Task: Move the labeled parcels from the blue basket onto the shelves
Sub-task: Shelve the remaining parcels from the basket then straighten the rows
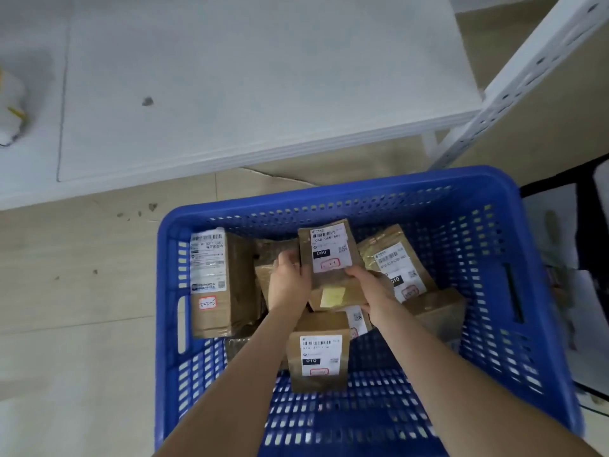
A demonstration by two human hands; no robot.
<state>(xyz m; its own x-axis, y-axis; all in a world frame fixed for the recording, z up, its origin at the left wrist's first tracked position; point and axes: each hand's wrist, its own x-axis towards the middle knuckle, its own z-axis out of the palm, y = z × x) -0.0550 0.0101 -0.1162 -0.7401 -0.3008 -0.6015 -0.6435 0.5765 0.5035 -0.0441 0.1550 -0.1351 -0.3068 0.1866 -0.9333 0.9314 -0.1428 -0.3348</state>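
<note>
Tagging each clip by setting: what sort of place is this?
Probably a parcel depot or pickup storeroom. A blue perforated plastic basket holds brown paper parcels with barcoded labels; the left hand and right hand grip the parcel marked 060; a white metal shelf and slotted upright stand beyond.

Centre parcel [329, 255] is displaying "060"; near parcel [319, 357] is displaying "010"; right parcel [397, 268] is displaying "010"; left parcel [211, 278] print is proving illegible.
</note>
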